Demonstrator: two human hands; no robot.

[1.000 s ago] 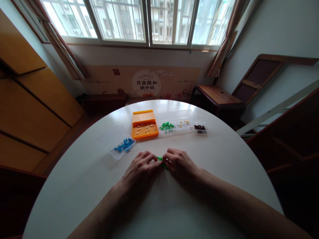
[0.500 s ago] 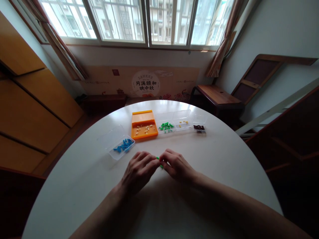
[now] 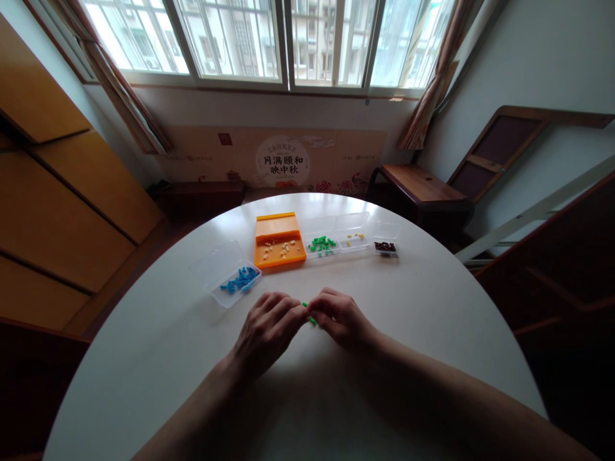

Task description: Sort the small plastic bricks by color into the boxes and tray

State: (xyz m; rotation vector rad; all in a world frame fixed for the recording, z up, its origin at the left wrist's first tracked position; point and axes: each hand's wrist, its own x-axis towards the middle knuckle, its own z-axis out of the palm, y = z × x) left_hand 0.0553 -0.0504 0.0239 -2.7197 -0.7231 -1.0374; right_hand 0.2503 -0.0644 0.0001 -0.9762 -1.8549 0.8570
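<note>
Over the middle of the white round table (image 3: 158, 358), my left hand (image 3: 271, 330) and my right hand (image 3: 341, 317) meet at the fingertips. Between them show small green building bricks (image 3: 312, 321), mostly covered by my fingers. Both hands are closed in a pinch on these green pieces; how the pieces join is too small to make out. Beyond my hands stands a clear box of green bricks (image 3: 321, 244), its lid open.
Left of centre is an open clear box with blue bricks (image 3: 240, 280). An orange box (image 3: 280, 261) holds pale pieces. Farther right are clear boxes with yellow bricks (image 3: 355, 238) and dark brown bricks (image 3: 385, 247). A wooden side table (image 3: 418, 182) stands by the window wall.
My right hand's fingers have curled slightly closer together around the green bricks. The left hand keeps nearly the same pose. The whole view has shifted a little.
</note>
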